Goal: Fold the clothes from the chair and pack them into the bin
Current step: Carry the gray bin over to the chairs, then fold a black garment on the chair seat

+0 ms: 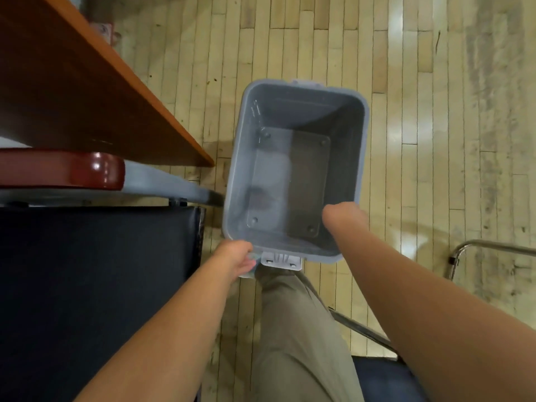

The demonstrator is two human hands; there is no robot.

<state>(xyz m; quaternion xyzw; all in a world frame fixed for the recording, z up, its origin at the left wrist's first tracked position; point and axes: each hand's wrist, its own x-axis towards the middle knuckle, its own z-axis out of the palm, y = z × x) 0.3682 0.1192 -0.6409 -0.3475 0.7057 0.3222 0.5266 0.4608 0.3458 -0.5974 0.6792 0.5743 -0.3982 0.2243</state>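
A grey plastic bin (246, 158) sits over the wooden floor in the middle of the view, and its inside holds nothing. My left hand (236, 256) grips the rim at its near left corner, beside the white latch (281, 261). My right hand (343, 217) is curled over the right wall near the near corner, with its fingers out of sight. The black chair seat (87, 285) fills the lower left, and no clothes show on it.
An orange-brown table top (72, 82) runs across the upper left, with a red rounded object (87, 169) below its edge. A second chair with a metal frame (493, 245) and blue seat (383, 378) stands at the lower right. My leg in khaki trousers (298, 329) is below the bin.
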